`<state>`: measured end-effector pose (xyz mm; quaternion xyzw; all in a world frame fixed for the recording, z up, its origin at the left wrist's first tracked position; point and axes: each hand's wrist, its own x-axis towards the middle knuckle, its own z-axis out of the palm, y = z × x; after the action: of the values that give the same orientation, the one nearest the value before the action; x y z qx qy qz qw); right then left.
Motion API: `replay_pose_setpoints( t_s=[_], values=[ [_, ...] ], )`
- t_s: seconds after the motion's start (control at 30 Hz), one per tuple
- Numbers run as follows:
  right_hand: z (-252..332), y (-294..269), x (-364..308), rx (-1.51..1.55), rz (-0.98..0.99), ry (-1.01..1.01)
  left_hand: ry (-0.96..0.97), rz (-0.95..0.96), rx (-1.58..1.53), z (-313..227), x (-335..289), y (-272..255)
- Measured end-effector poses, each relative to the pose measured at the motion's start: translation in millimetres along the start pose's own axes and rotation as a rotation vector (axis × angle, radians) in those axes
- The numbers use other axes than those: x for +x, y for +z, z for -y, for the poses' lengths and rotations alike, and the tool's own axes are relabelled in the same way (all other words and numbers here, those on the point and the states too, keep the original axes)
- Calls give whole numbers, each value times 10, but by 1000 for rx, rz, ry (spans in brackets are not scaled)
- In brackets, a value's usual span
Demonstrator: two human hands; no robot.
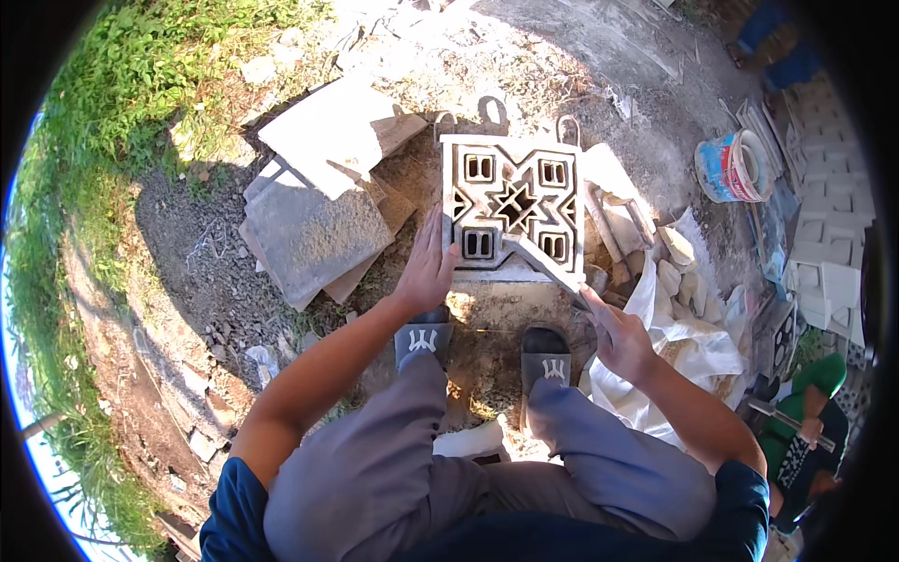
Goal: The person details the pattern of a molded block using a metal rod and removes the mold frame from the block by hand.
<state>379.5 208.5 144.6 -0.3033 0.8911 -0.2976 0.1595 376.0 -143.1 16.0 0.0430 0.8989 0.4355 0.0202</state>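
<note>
Left hand (426, 267): brace the block squarely so it can't shift; yours lies flat along its left edge, fingers straight, nearly together, forearm from lower left.
Patterned block (518, 192): in front of your feet, between both hands.
Flat bar (545, 266): work it low and flat, easy around cut-out rims.
Right hand (620, 339): fingers pinching bar's near end, exact thumb placement hard to tell; forearm from lower right.

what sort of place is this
Probably an outdoor work yard or small building site: there is a light block with a cut-out pattern, flat slabs piled to its left, and a blue-and-white bucket off to the right.
</note>
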Motion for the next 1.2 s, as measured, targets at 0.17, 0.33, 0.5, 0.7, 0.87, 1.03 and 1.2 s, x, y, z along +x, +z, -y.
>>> replay_pose_setpoints(
  t_s=[0.17,0.33,0.5,0.7,0.87,1.03,1.2],
  values=[
    [16,82,-44,-50,73,103,-5,16,-8,5,-4,-5],
    [90,102,29,-110,169,133,-1,10,8,43,-31,-7],
    [102,268,-149,-128,253,160,0,22,-6,5,8,14],
    [70,271,-553,-15,96,185,7,37,29,142,-35,16],
    [-45,222,-652,-73,65,209,-94,58,29,49,-22,30],
    [-114,183,-710,-96,76,228,-31,45,31,54,-2,19],
    [-100,87,-780,-91,123,330,43,24,33,59,7,46]
  ],
)
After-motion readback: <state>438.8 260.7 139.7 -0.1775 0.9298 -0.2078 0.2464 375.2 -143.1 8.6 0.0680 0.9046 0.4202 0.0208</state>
